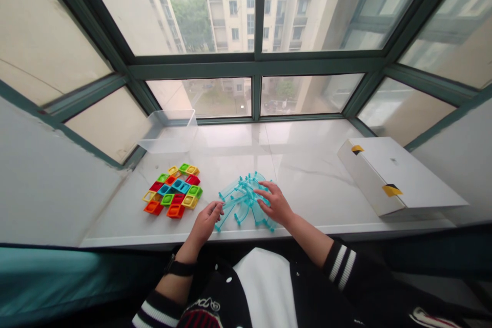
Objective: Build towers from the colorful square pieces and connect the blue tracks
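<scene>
Translucent blue plastic strut assembly (pixel 243 197) lay fanned on the marble windowsill (pixel 307 164), its long axis running roughly left to right between the hands, just right of the coloured plastic tiles (pixel 171 190). Right hand (pixel 275 205) was nearer, fingers spread and resting over the assembly's upper right, no closed grip seen. Left hand (pixel 205 225) had fingers curled, tips at a strut on the left edge; whether they pinched it could not be told.

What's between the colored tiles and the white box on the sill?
In the head view, clear blue plastic pieces lie there, with the left hand and right hand at them.
</scene>
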`<action>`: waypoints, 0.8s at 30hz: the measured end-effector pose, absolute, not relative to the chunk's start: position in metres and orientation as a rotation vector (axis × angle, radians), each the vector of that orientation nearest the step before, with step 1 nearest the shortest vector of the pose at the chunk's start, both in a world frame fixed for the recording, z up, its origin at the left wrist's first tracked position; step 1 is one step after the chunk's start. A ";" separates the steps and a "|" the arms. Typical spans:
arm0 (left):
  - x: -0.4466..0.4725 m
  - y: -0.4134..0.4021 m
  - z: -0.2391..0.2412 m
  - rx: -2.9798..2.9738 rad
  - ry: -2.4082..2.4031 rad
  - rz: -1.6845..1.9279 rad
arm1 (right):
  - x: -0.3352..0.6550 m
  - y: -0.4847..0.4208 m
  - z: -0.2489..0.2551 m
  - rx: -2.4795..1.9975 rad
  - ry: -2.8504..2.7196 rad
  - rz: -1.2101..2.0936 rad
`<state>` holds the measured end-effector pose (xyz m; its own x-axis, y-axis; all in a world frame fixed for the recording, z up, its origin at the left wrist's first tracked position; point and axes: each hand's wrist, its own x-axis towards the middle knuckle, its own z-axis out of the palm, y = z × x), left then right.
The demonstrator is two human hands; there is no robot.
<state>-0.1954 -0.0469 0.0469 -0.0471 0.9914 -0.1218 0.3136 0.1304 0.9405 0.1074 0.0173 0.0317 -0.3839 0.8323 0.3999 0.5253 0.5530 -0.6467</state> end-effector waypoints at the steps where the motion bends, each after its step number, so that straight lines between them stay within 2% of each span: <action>1: -0.191 -0.047 0.051 1.312 1.493 0.978 | 0.109 0.016 0.041 -1.085 -1.968 0.626; 7: -0.153 -0.041 0.064 1.186 1.296 0.940 | 0.128 0.008 0.073 -1.021 -1.483 1.463; 11: -0.130 -0.030 0.062 1.121 1.246 0.871 | 0.146 0.000 0.076 -0.969 -1.255 1.712; 15: -0.117 -0.021 0.059 1.059 1.216 0.860 | 0.165 -0.010 0.081 -0.933 -1.184 1.807; 19: -0.111 -0.020 0.062 1.123 1.202 0.894 | 0.181 -0.019 0.082 -0.950 -1.338 1.808; 24: -0.095 -0.006 0.072 1.276 1.178 1.016 | 0.185 -0.026 0.081 -0.962 -1.543 1.511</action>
